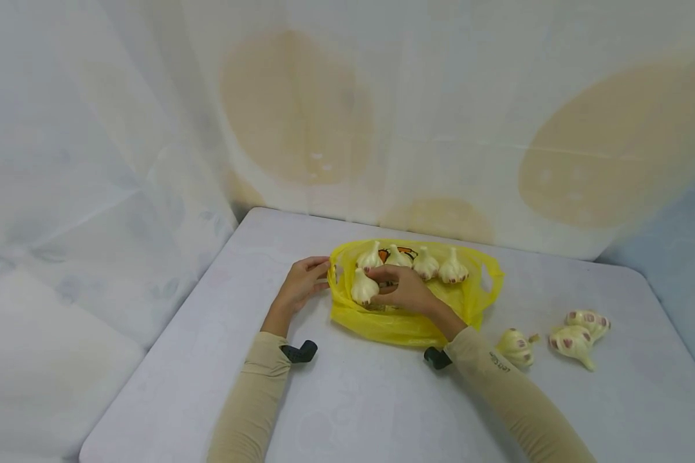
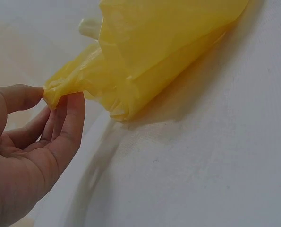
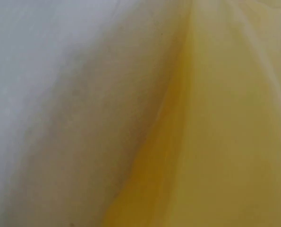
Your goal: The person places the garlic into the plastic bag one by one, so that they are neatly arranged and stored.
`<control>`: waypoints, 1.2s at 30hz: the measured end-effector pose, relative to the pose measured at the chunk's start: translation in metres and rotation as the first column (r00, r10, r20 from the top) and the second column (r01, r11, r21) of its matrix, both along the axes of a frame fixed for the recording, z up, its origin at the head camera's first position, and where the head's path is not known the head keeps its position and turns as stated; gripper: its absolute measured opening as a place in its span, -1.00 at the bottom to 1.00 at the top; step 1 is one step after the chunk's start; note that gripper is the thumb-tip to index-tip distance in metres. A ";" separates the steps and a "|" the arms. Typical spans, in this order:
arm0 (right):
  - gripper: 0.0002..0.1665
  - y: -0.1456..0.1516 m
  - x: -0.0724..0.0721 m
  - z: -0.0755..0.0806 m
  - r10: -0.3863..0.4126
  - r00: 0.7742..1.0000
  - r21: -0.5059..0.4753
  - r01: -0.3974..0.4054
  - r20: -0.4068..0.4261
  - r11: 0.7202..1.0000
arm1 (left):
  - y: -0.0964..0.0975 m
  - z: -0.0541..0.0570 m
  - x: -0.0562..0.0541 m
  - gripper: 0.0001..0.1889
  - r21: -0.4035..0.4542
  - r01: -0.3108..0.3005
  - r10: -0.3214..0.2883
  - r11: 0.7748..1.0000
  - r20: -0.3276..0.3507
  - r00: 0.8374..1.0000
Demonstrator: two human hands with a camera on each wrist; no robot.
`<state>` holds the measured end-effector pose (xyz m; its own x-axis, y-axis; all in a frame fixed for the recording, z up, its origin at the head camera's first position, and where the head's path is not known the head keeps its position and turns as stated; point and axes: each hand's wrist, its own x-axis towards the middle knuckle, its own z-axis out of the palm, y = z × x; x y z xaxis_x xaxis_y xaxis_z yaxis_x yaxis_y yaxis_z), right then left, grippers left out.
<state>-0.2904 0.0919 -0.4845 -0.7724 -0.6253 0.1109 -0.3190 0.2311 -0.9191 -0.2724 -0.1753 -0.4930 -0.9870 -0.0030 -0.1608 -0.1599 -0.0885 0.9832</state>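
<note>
A yellow plastic bag [image 1: 394, 329] lies spread on the table with its mouth facing up. My left hand [image 1: 304, 283] pinches the bag's left handle between thumb and fingers, clearly seen in the left wrist view, where the bag [image 2: 164, 52] rises from the hand [image 2: 41, 137]. Over the bag's mouth, my right hand [image 1: 408, 290] holds a garlic bulb [image 1: 363, 287] by its side. Several more bulbs stand in a row along the far side inside the bag, among them a garlic bulb [image 1: 454, 267] at the right end. Only blurred yellow plastic [image 3: 234, 123] fills the right wrist view.
Beyond the right forearm, a garlic bulb [image 1: 517, 348] lies alone on the white table [image 1: 347, 411]. Two touching bulbs, one being a garlic bulb [image 1: 572, 342], lie farther right. A patterned cloth [image 1: 440, 128] hangs behind the table's far edge.
</note>
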 end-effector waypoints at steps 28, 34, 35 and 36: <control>-0.30 0.012 -0.002 0.027 0.007 0.996 0.112 0.003 -0.087 0.994 | -0.001 0.002 -0.007 -0.68 0.000 -0.021 0.021 1.000 0.036 0.999; -0.27 0.012 0.000 0.020 0.040 0.993 0.230 -0.013 -0.110 0.973 | -0.003 0.000 -0.008 -0.69 -0.010 -0.020 0.020 1.000 0.038 0.999; -0.29 0.011 0.000 0.018 0.044 0.991 0.242 -0.012 -0.129 0.970 | -0.003 0.000 -0.008 -0.69 -0.010 -0.020 0.020 1.000 0.037 0.999; -0.30 0.009 0.000 0.015 0.044 0.989 0.253 -0.007 -0.144 0.967 | -0.003 0.000 -0.008 -0.69 -0.008 -0.021 0.021 1.000 0.036 0.999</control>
<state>-0.2902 0.1011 -0.4691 -0.7428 -0.6669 0.0592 -0.4555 0.4386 -0.7747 -0.2802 -0.1782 -0.4931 -0.9803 -0.0251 -0.1957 -0.1930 -0.0850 0.9775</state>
